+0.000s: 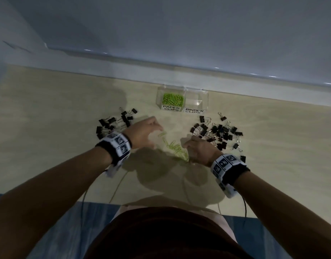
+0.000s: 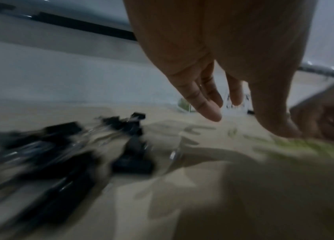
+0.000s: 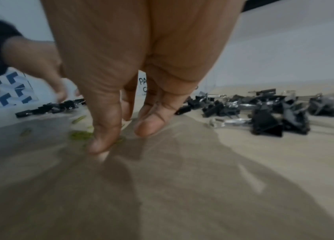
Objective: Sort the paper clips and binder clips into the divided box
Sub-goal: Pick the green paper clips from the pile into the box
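Both hands flank the loose paper clips (image 1: 176, 147) to herd them. Left hand (image 1: 145, 132) relaxed, empty. Right hand (image 1: 199, 149) fingertips down on the table (image 1: 49, 109), nothing visibly held.

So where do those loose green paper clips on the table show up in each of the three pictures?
Head: loose green paper clips, centre, between both hands.
Left wrist: blurred green streak, right edge, below the fingertips.
Right wrist: green patch, left of the fingers.
Shared landmark: divided box.

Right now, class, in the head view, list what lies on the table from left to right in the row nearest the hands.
Left binder clips → left hand → paper clips → right hand → right binder clips
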The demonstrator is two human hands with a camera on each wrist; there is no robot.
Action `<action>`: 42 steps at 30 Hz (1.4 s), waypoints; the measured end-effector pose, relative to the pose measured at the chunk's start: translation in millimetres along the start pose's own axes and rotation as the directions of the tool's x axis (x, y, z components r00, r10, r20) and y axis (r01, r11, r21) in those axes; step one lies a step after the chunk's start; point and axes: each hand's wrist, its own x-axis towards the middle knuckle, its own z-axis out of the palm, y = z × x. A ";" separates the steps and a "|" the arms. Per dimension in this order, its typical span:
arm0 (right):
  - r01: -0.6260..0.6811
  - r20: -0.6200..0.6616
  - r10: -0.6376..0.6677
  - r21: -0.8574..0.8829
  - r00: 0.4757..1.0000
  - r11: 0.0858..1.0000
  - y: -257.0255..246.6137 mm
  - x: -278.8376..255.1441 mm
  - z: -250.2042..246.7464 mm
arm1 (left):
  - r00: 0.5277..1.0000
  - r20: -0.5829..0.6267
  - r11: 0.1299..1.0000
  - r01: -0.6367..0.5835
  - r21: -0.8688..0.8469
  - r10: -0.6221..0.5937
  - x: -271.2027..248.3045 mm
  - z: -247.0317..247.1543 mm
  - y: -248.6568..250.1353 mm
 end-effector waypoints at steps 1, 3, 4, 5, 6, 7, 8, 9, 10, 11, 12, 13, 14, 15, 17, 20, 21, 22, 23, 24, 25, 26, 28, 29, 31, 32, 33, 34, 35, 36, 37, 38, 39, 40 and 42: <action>0.005 -0.034 -0.004 0.025 0.999 1.000 -1.2 3.7 4.7 | 0.998 0.065 0.999 0.017 0.041 -0.020 -12.8 7.3 -8.2; 0.008 -0.081 -0.004 0.042 0.997 0.999 -10.0 11.8 5.8 | 0.991 0.125 0.992 0.030 0.124 -0.046 -27.8 19.4 -20.5; 0.008 -0.094 -0.003 0.059 0.996 0.998 -14.6 16.2 5.5 | 0.989 0.131 0.989 0.048 0.141 -0.067 -29.9 24.6 -24.0; 0.011 -0.105 -0.003 0.080 0.994 0.997 -19.6 20.1 3.6 | 0.990 0.119 0.989 0.066 0.133 -0.082 -29.6 28.1 -24.2; 0.007 -0.111 0.005 0.104 0.994 0.995 -22.4 25.2 2.8 | 0.991 0.094 0.991 0.081 0.105 -0.091 -26.8 31.9 -23.1; -0.007 -0.110 0.021 0.128 0.994 0.992 -25.1 29.1 2.0 | 0.994 0.061 0.994 0.087 0.069 -0.092 -22.7 34.6 -19.4; -0.021 -0.112 0.038 0.151 0.993 0.988 -26.6 33.1 2.2 | 0.995 0.030 0.995 0.092 0.036 -0.093 -17.6 36.9 -14.8; -0.033 -0.123 0.055 0.175 0.991 0.984 -28.2 35.8 2.4 | 0.995 0.013 0.995 0.097 0.015 -0.097 -12.3 38.8 -9.7; -0.032 -0.156 0.063 0.193 0.986 0.981 -28.2 38.8 3.5 | 0.994 0.003 0.994 0.109 0.002 -0.109 -7.1 39.4 -5.1; -0.034 -0.196 0.074 0.203 0.978 0.979 -28.1 40.3 4.3 | 0.992 -0.007 0.992 0.125 -0.014 -0.125 -2.2 39.6 -1.1; -0.032 -0.242 0.082 0.204 0.967 0.978 -28.4 40.1 4.2 | 0.990 -0.029 0.990 0.138 -0.026 -0.139 2.0 39.7 1.8; -0.038 -0.271 0.089 0.188 0.958 0.981 -27.8 39.0 4.3 | 0.988 -0.069 0.990 0.139 -0.031 -0.141 5.1 40.0 3.6; -0.041 -0.280 0.082 0.150 0.957 0.988 -26.6 37.9 4.6 | 0.984 -0.111 0.990 0.135 -0.032 -0.138 7.1 41.1 4.6; -0.055 -0.251 0.075 0.085 0.965 0.995 -26.4 35.7 4.8 | 0.981 -0.147 0.992 0.124 -0.032 -0.128 8.3 42.7 5.0; -0.071 -0.179 0.073 0.020 0.981 0.997 -25.9 30.7 7.1 | 0.980 -0.161 0.993 0.112 -0.024 -0.115 9.0 47.5 5.5; -0.032 -0.159 0.024 -0.049 0.987 0.998 -29.2 31.7 10.2 | 0.984 -0.122 0.991 0.134 0.030 -0.129 9.6 55.0 11.1; -0.019 -0.156 0.008 -0.074 0.988 0.997 -30.8 34.5 11.5 | 0.982 -0.128 0.988 0.146 0.044 -0.140 10.3 57.9 13.9; -0.006 -0.164 -0.007 -0.075 0.986 0.997 -32.9 37.4 11.7 | 0.978 -0.139 0.986 0.162 0.048 -0.154 10.9 60.8 16.4; 0.003 -0.172 -0.014 -0.065 0.985 0.998 -35.3 39.0 11.8 | 0.973 -0.151 0.982 0.182 0.042 -0.174 11.4 63.8 18.7; 0.019 -0.189 -0.029 -0.053 0.982 0.998 -36.4 40.4 12.3 | 0.967 -0.165 0.979 0.202 0.027 -0.195 11.7 66.7 20.8; 0.032 -0.203 -0.039 -0.040 0.978 0.999 -37.4 40.5 12.7 | 0.961 -0.174 0.976 0.219 0.007 -0.214 11.8 69.4 22.3; 0.046 -0.210 -0.051 -0.030 0.976 0.998 -37.1 40.4 14.1 | 0.958 -0.175 0.974 0.227 -0.015 -0.226 11.8 71.7 23.6; 0.052 -0.211 -0.054 -0.014 0.976 0.999 -36.9 37.7 15.7 | 0.961 -0.159 0.974 0.223 -0.038 -0.227 11.7 74.4 26.4; 0.044 -0.218 -0.043 -0.004 0.975 0.999 -35.8 36.3 17.0 | 0.964 -0.145 0.975 0.220 -0.029 -0.222 11.6 74.7 27.8; 0.027 -0.245 -0.025 0.004 0.969 1.000 -33.7 32.9 18.7 | 0.969 -0.129 0.977 0.212 0.006 -0.210 12.3 74.0 28.8; 0.024 -0.257 -0.024 -0.004 0.966 1.000 -32.4 31.4 20.1 | 0.972 -0.127 0.978 0.205 0.028 -0.200 12.7 73.3 28.4; 0.025 -0.269 -0.028 -0.012 0.963 1.000 -30.8 30.1 21.5 | 0.975 -0.128 0.980 0.191 0.055 -0.183 13.0 72.1 27.8; 0.029 -0.279 -0.034 -0.020 0.960 0.999 -28.9 28.5 22.7 | 0.978 -0.128 0.981 0.175 0.086 -0.163 13.5 71.3 27.0; 0.037 -0.294 -0.043 -0.025 0.955 0.999 -26.8 27.5 24.3 | 0.982 -0.126 0.980 0.159 0.120 -0.144 14.2 70.8 25.8; 0.047 -0.316 -0.053 -0.026 0.947 0.999 -25.2 26.5 25.1 | 0.984 -0.122 0.977 0.147 0.155 -0.129 14.9 70.1 25.0; 0.054 -0.335 -0.056 -0.016 0.940 0.998 -24.5 25.0 24.7 | 0.986 -0.113 0.972 0.139 0.188 -0.119 15.7 69.0 24.7; 0.056 -0.352 -0.051 0.004 0.935 0.998 -23.9 24.0 24.1 | 0.988 -0.107 0.968 0.132 0.214 -0.111 16.3 67.5 24.9; 0.055 -0.367 -0.042 0.026 0.929 0.998 -23.2 23.0 22.8 | 0.990 -0.098 0.966 0.125 0.228 -0.104 17.1 65.5 24.8; 0.049 -0.370 -0.025 0.055 0.929 0.997 -22.1 22.5 21.7 | 0.991 -0.092 0.967 0.117 0.227 -0.098 17.7 63.3 24.6; 0.021 -0.359 0.028 0.132 0.933 0.991 -18.9 22.4 19.2 | 0.991 -0.093 0.979 0.113 0.168 -0.099 17.9 57.0 24.8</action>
